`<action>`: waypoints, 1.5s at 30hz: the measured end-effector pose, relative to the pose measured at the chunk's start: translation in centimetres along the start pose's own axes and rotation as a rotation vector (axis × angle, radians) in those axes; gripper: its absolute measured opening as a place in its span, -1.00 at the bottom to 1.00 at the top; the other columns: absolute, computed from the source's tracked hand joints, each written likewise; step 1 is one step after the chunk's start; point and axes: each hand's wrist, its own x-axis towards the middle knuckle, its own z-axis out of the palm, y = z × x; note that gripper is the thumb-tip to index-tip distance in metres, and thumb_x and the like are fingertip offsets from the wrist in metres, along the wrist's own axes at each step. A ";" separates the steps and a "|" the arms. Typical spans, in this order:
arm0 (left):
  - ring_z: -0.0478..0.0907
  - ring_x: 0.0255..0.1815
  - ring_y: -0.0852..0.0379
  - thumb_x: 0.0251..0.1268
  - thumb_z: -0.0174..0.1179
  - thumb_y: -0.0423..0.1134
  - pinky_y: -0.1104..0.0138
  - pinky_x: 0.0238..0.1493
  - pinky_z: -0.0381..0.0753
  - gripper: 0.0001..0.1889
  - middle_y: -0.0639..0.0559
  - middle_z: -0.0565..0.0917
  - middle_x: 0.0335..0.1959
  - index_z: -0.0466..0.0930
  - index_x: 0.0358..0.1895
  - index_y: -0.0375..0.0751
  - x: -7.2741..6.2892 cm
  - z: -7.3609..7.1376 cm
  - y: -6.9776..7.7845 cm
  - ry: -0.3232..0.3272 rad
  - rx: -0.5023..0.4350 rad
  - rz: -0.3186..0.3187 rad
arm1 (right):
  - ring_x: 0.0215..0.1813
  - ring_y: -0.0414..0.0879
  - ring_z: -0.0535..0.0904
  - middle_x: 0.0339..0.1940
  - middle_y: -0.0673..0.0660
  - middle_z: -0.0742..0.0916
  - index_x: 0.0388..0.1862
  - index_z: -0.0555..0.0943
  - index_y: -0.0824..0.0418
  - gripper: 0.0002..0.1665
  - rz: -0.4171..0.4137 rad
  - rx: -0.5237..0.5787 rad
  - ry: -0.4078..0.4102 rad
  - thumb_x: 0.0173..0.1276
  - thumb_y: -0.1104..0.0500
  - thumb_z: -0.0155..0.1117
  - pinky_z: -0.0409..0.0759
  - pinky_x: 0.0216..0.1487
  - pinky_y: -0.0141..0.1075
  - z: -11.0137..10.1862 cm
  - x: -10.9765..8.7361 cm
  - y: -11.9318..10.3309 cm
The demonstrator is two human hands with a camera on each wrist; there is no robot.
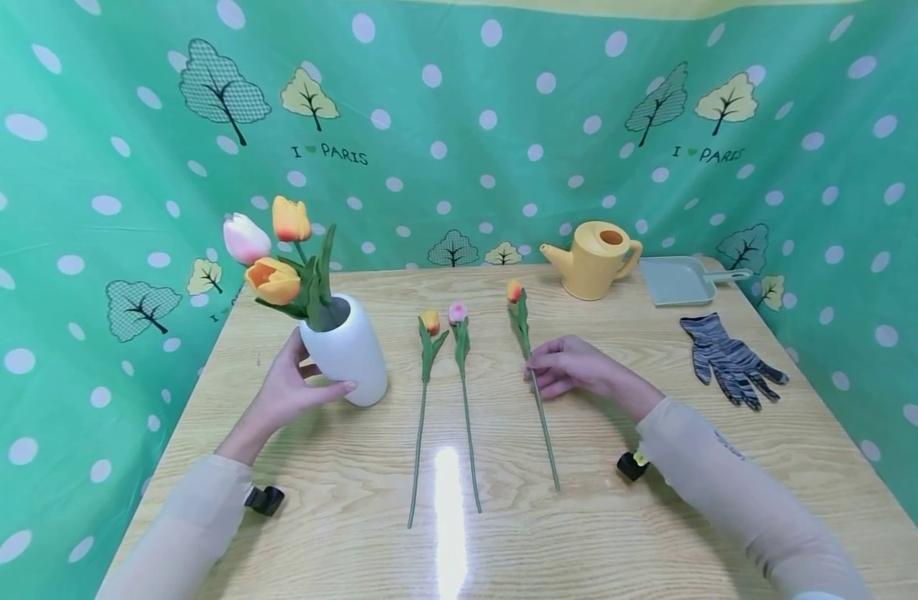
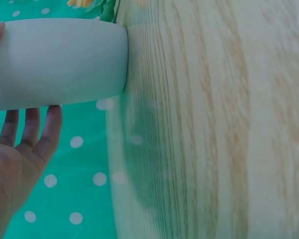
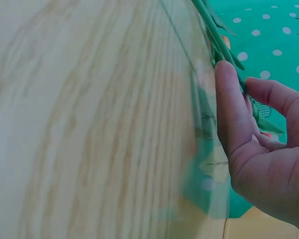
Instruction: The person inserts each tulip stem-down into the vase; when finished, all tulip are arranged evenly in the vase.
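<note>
My left hand (image 1: pixel 297 383) grips a white vase (image 1: pixel 353 350) at the left of the table, thumb on the near side and fingers round the far side. In the left wrist view the vase (image 2: pixel 60 64) has its base against the tabletop. Three tulips, one pink-white (image 1: pixel 246 239) and two orange-yellow, lean left out of its mouth. At right of centre, my right hand (image 1: pixel 571 367) pinches the green stem of a red-and-yellow tulip (image 1: pixel 544 429) lying on the table. In the right wrist view that stem (image 3: pixel 214 32) passes between thumb and fingertips.
A yellow tulip (image 1: pixel 423 417) and a pink tulip (image 1: pixel 468 417) lie side by side between my hands. Behind stand a yellow watering can (image 1: pixel 589 262) and, farther right, a grey-green dustpan (image 1: pixel 676 281). A striped glove (image 1: pixel 729 360) lies at the right. A green dotted cloth surrounds the table.
</note>
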 end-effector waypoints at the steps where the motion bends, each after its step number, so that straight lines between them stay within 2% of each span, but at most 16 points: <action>1: 0.48 0.19 0.03 -0.01 0.59 -0.41 0.35 0.07 0.64 -0.02 0.02 0.44 0.30 0.22 0.49 0.01 0.0 0.0 0.0 0.000 0.000 0.001 | -0.21 -0.01 0.74 -0.06 0.33 0.74 0.16 0.49 0.52 -0.59 -0.006 0.023 -0.006 0.50 0.23 0.23 0.74 -0.05 -0.06 0.0 0.0 -0.1; 8: 0.49 0.18 0.03 -0.03 0.59 -0.42 0.35 0.07 0.64 -0.04 0.04 0.45 0.28 0.25 0.47 0.00 -0.1 -0.1 0.2 0.004 -0.008 -0.012 | -0.13 -0.01 0.74 0.04 0.35 0.71 0.41 0.22 0.55 -0.39 -0.031 0.214 -0.047 0.51 0.36 0.19 0.72 0.02 -0.13 -0.1 -0.5 -0.7; 12: 0.49 0.18 0.02 -0.02 0.59 -0.41 0.34 0.07 0.64 -0.03 0.03 0.44 0.29 0.24 0.48 0.01 -0.2 -0.2 0.3 0.001 -0.001 -0.007 | -0.07 -0.01 0.73 -0.01 0.31 0.73 0.51 0.12 0.50 -0.33 -0.042 0.286 -0.082 0.55 0.38 0.12 0.74 -0.05 -0.22 -0.3 -0.8 -0.8; 15: 0.49 0.19 0.01 -0.02 0.59 -0.41 0.34 0.07 0.64 -0.03 0.04 0.44 0.29 0.23 0.48 0.02 -0.2 -0.3 0.2 -0.002 0.000 -0.004 | -0.09 -0.01 0.74 -0.08 0.26 0.74 0.52 0.10 0.49 -0.34 -0.050 0.338 -0.109 0.56 0.40 0.08 0.75 -0.09 -0.24 -0.4 -1.0 -0.9; 23: 0.48 0.20 0.00 -0.01 0.59 -0.40 0.35 0.07 0.64 -0.03 0.06 0.44 0.29 0.24 0.48 0.07 -0.2 -0.5 0.0 -0.006 -0.003 -0.003 | -0.09 0.05 0.73 -0.12 0.26 0.74 0.38 0.19 0.49 -0.49 -0.080 0.400 -0.127 0.55 0.44 0.06 0.75 -0.08 -0.17 -0.6 -1.2 -1.0; 28: 0.49 0.19 0.01 -0.02 0.60 -0.40 0.36 0.08 0.64 -0.03 0.03 0.44 0.29 0.24 0.48 0.04 0.0 -0.4 -0.1 0.001 -0.001 -0.002 | -0.10 0.03 0.73 -0.15 0.23 0.75 0.32 0.31 0.38 -0.58 -0.099 0.403 -0.137 0.54 0.43 0.07 0.75 -0.07 -0.18 -1.0 -1.6 -1.3; 33: 0.49 0.18 0.01 -0.05 0.60 -0.43 0.36 0.06 0.64 -0.03 0.01 0.45 0.27 0.25 0.47 -0.01 0.2 -0.2 -0.2 0.007 -0.010 -0.005 | -0.01 0.08 0.73 -0.12 0.18 0.75 0.24 0.40 0.28 -0.65 -0.126 0.450 -0.123 0.54 0.42 0.11 0.73 0.00 -0.13 -1.2 -2.4 -1.7; 38: 0.49 0.18 0.01 -0.06 0.60 -0.45 0.37 0.06 0.64 -0.01 0.00 0.44 0.29 0.23 0.48 -0.03 0.2 0.0 -0.4 0.004 -0.016 -0.001 | 0.04 0.12 0.73 -0.08 0.18 0.76 0.25 0.35 0.32 -0.63 -0.125 0.460 -0.083 0.53 0.36 0.16 0.68 0.09 -0.06 -1.3 -2.7 -1.7; 45: 0.49 0.18 -0.01 -0.05 0.60 -0.43 0.36 0.06 0.64 -0.03 0.02 0.45 0.27 0.24 0.47 0.00 0.2 0.0 -0.3 0.005 -0.015 0.001 | 0.00 0.08 0.75 -0.07 0.19 0.77 0.24 0.33 0.35 -0.67 -0.131 0.457 -0.062 0.57 0.38 0.08 0.51 0.25 0.04 -1.8 -3.0 -1.5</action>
